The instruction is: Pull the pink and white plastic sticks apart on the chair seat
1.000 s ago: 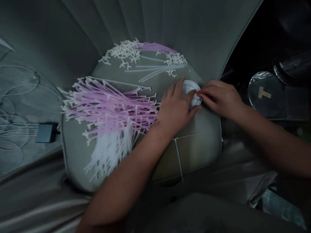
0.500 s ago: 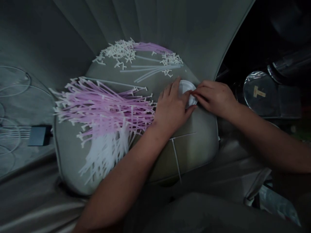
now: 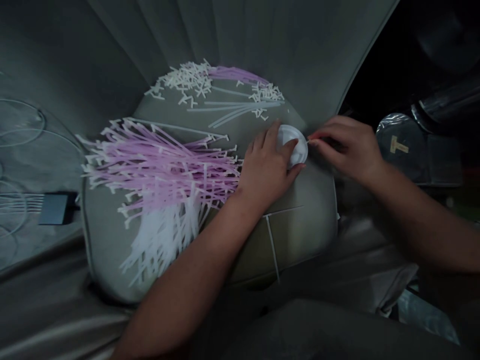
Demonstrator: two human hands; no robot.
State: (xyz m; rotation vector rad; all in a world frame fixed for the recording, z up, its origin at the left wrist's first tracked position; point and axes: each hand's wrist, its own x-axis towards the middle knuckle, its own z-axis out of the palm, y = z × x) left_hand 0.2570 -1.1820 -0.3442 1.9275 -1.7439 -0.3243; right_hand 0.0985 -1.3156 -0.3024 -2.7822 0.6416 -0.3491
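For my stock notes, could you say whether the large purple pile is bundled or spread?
Spread: the purple sticks lie crisscrossed at varied angles, fanning unevenly.

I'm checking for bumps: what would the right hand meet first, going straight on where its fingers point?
Probably the rim of the white dish, just ahead of the fingertips, though depth is unclear.

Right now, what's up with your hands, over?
Left hand on round white plastic dish. Right hand pinching tiny pale thing near dish's rim. Thin purple sticks, white-ended, heaped beside left hand, off dish.
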